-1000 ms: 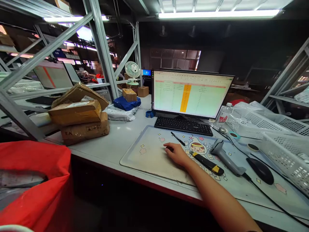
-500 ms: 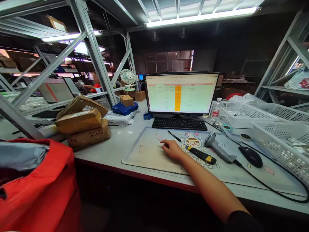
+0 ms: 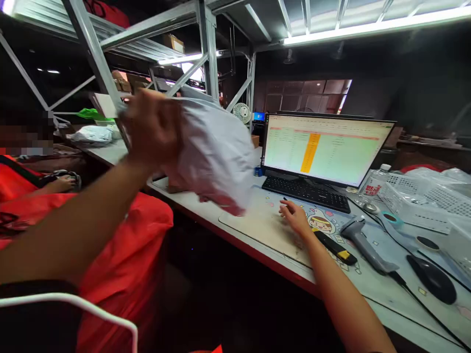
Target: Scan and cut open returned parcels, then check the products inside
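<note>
Nearest, at lower left, a red bag (image 3: 123,264) stood beside the desk, with a white curved strip (image 3: 73,299) crossing the view in front of it; what the strip belonged to, I could not tell. Above the bag, my left hand (image 3: 156,122) was raised, its fingers closed about the left end of a pale plastic mailer (image 3: 217,142); motion blur hid which fingertips pressed where. The mailer lay to the right of these fingers, in the air before the desk's near edge. Its long axis appeared to slope from my grip down to the right, the free lower corner pointing toward the left part of the patterned mat (image 3: 253,220). My left hand was thus the nearer one, already in contact. My right hand (image 3: 295,215) was low over the mat, apart from the mailer and to its right, fingers loosely bent, slightly spread, pinching nothing that I could see. Right of this hand lay the yellow-and-black cutter (image 3: 334,247), then the grey scanner (image 3: 370,250) and the black mouse (image 3: 431,279). Farther off were the keyboard (image 3: 305,192) and, behind it, the lit monitor (image 3: 327,149).
</note>
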`<control>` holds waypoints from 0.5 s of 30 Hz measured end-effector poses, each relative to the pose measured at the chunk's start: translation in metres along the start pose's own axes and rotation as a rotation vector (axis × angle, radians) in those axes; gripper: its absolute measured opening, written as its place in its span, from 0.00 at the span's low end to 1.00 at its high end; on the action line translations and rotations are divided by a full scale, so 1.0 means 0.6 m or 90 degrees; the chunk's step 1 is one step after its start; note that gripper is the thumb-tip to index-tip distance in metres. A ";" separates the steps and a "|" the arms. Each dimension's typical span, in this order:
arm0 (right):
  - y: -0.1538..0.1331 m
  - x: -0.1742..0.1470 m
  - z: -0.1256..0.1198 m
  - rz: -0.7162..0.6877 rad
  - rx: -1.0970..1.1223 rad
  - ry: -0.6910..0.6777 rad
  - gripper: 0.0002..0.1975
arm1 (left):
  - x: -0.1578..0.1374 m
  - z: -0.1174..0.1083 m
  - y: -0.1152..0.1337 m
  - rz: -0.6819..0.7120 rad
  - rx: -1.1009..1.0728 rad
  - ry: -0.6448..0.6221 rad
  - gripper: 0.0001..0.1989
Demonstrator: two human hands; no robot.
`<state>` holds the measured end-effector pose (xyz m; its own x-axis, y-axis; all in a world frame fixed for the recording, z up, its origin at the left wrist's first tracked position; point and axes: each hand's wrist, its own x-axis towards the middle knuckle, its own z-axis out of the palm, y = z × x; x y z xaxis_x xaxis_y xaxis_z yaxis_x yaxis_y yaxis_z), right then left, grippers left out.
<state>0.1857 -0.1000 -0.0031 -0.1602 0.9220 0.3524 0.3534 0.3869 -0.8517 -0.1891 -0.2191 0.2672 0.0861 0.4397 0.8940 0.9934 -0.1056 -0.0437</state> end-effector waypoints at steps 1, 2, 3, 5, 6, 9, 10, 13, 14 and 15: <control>-0.006 -0.001 -0.001 0.001 0.024 -0.006 0.40 | -0.002 0.020 0.025 -0.009 0.004 0.000 0.23; -0.013 -0.003 -0.004 0.006 0.059 -0.015 0.45 | -0.005 0.048 0.057 -0.002 -0.001 -0.027 0.23; -0.020 -0.003 -0.008 0.014 0.105 -0.029 0.48 | -0.011 0.081 0.093 0.018 -0.012 -0.083 0.22; -0.032 -0.002 -0.025 0.063 0.214 -0.045 0.52 | -0.036 0.156 0.167 0.076 -0.045 -0.237 0.17; -0.035 0.000 -0.037 0.102 0.267 -0.036 0.51 | -0.055 0.194 0.199 0.085 -0.054 -0.302 0.16; -0.033 0.004 -0.080 0.217 0.298 0.037 0.44 | -0.132 0.282 0.262 0.078 -0.089 -0.448 0.19; -0.030 0.004 -0.094 0.226 0.255 0.047 0.41 | -0.160 0.300 0.273 0.067 -0.099 -0.468 0.22; -0.027 -0.004 -0.121 0.193 0.094 0.000 0.34 | -0.239 0.316 0.295 0.064 -0.123 -0.468 0.33; -0.031 -0.009 -0.123 0.179 0.051 -0.021 0.33 | -0.260 0.311 0.301 0.085 -0.130 -0.461 0.37; -0.037 -0.014 -0.121 0.160 0.005 -0.041 0.33 | -0.279 0.303 0.307 0.115 -0.137 -0.450 0.40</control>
<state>0.2462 -0.1153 0.0412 -0.1272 0.9864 0.1040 0.3824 0.1456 -0.9125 -0.0067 -0.1499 0.0282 0.3452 0.8584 0.3794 0.9290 -0.3699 -0.0085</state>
